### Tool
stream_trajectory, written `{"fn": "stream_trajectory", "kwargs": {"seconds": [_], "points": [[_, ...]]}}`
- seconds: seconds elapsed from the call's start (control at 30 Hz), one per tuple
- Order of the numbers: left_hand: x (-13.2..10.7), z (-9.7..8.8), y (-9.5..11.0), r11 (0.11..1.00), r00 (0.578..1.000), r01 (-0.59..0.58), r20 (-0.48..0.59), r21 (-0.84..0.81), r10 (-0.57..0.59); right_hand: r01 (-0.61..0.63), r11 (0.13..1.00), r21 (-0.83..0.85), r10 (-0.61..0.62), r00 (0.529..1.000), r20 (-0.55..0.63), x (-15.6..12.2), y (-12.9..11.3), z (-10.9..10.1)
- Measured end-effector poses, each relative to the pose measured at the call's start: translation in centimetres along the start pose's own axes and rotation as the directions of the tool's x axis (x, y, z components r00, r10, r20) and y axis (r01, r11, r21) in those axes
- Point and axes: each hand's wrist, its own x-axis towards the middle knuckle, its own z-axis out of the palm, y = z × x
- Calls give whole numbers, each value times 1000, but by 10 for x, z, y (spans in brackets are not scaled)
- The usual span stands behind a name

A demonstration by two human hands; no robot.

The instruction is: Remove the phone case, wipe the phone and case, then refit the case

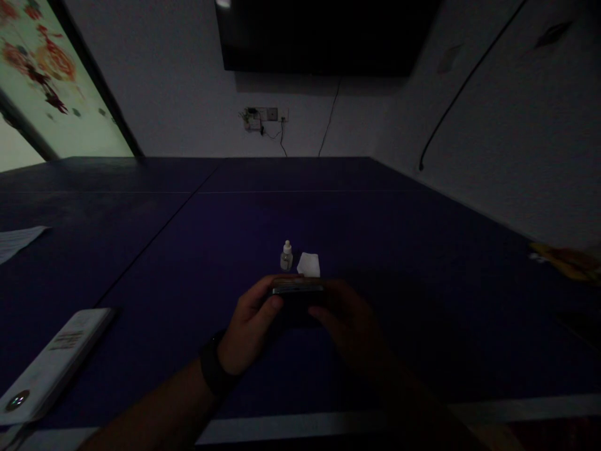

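A thin dark phone-like device [297,289] is held edge-on between both hands over the blue table. My left hand [251,322], with a black band on its wrist, grips the left end, thumb on the near side. At the other end my right hand [350,319] is closed round it, deep in shadow. Just beyond the device a small clear dropper bottle [286,258] with a white top stands upright. To its right lies a folded white cloth or tissue [308,264], its near edge hidden behind the device.
A white power strip or box-like unit [59,360] lies at the left, with a paper sheet [21,241] farther back. Something yellow [570,260] sits at the right edge. Behind the table [291,216], a wall carries sockets [270,114] and a large screen [323,37].
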Motion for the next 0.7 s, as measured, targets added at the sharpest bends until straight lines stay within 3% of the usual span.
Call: {"fn": "stream_trajectory", "kwargs": {"seconds": [0.1, 0.3, 0.47, 0.7], "points": [[-2, 1, -7, 997, 998, -25, -58, -68, 21, -5, 998, 65, 3, 999, 36, 1, 5, 8], [-8, 2, -9, 992, 989, -109, -92, 65, 114, 85, 991, 107, -86, 996, 10, 3, -8, 12], [-8, 3, -7, 995, 991, -93, -95, 42, 97, 121, 983, 135, -118, 992, -33, 3, -8, 19], [-9, 3, -6, 988, 987, -88, -120, 126, 103, 106, 941, 321, -111, 994, -4, -1, 7, 31]]}}
